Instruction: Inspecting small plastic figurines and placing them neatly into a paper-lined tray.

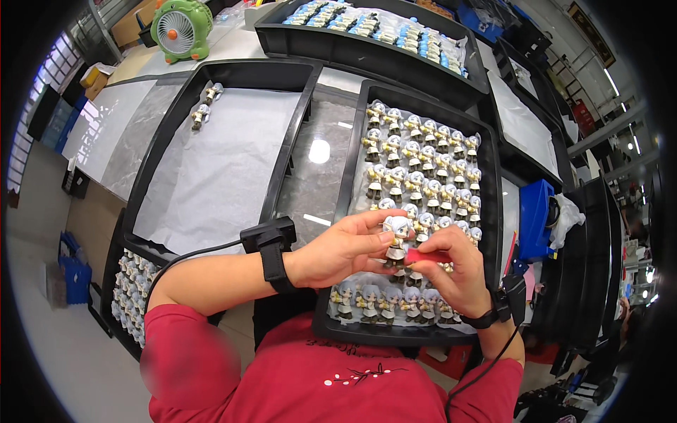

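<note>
My left hand (pixel 340 248) pinches a small figurine (pixel 398 233) with pale hair and a white outfit, upright between thumb and fingers. In my right hand (pixel 460 269) is a small flat red piece (pixel 420 256), gripped between thumb and fingers. Its left end meets the figurine's lower side; whether it is a tool or a pad I cannot tell. Both hands are over a black tray (pixel 348 173) lined with rows of like figurines (pixel 415 185). My hands cover part of its nearer rows.
To the left, a black tray (pixel 290 144) lined with white sheet (pixel 218 158) has a few figurines (pixel 202 115) at its far left. Another tray with blue-toned figures (pixel 377 27) stands behind. A green fan (pixel 181 32) is at the back left, a blue bin (pixel 537 218) at right.
</note>
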A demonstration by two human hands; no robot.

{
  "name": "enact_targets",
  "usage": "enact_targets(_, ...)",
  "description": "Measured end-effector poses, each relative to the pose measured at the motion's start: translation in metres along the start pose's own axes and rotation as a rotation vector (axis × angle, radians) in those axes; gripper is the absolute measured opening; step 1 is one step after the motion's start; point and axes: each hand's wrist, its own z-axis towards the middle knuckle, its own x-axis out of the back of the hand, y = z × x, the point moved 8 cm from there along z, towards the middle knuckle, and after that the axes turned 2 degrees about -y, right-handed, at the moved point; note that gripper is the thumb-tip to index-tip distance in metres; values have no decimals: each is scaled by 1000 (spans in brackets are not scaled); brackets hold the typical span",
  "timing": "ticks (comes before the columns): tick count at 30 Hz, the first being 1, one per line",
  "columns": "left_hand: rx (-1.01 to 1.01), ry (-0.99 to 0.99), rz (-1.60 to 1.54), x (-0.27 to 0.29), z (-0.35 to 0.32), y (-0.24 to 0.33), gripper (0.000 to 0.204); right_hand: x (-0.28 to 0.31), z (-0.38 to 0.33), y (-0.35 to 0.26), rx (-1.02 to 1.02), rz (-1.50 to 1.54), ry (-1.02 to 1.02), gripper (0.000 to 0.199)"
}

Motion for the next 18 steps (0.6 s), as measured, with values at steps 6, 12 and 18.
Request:
enact_targets(6, -8, -12, -13, 1, 2, -5, 51, -13, 2, -3, 12, 50, -18, 19)
enact_targets(12, 8, -13, -14, 0, 1, -7, 51, -10, -1, 3, 12, -36, -3, 14)
enact_targets(18, 2, -54, 16, -2, 0, -7, 51, -14, -2, 2, 21, -13, 28, 13)
